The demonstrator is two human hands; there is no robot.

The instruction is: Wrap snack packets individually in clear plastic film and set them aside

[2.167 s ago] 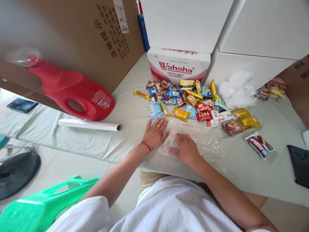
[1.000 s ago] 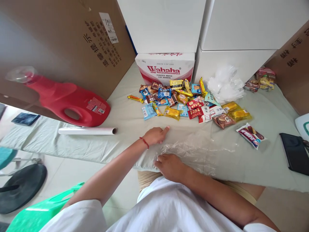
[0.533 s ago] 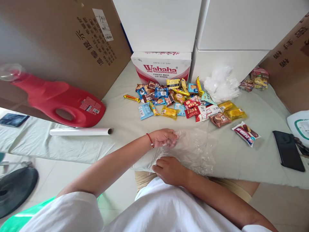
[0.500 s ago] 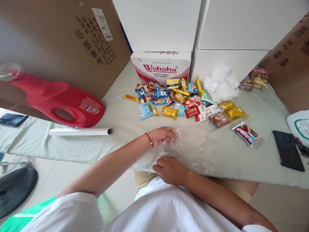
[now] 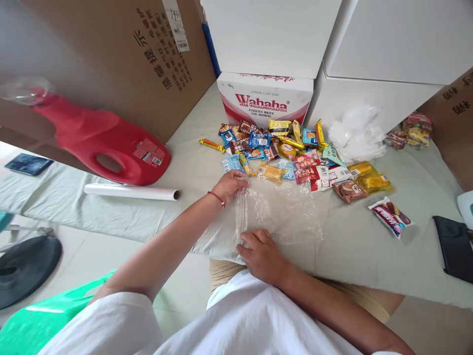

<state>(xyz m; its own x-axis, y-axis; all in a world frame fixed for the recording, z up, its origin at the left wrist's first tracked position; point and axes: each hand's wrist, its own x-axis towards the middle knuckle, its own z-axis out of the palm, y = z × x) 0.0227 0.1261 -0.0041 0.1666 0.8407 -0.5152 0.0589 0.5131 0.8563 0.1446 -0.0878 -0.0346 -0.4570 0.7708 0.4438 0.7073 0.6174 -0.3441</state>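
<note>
A clear plastic bag [image 5: 284, 212] lies spread on the pale green cloth in front of me. My left hand [image 5: 231, 184] pinches the bag's far left edge and holds it stretched. My right hand [image 5: 263, 254] pins the bag's near left edge against the cloth, fingers curled on the film. Just beyond the bag lies a pile of several wrapped snacks [image 5: 291, 150], in blue, yellow, red and brown packets. One packet with a dark red and white wrapper [image 5: 391, 217] lies apart at the right.
A red jug [image 5: 107, 143] lies on its side at left, with a white roll [image 5: 133, 192] in front of it. A Wahaha carton [image 5: 266, 98], white boxes and brown cartons stand behind. Crumpled clear bags [image 5: 356, 133] and a black phone [image 5: 454, 246] lie at right.
My left hand has moved outward toward the snacks, pulling the bag's edge taut. My right hand has stayed on the near edge. The bag now lies flatter and more spread.
</note>
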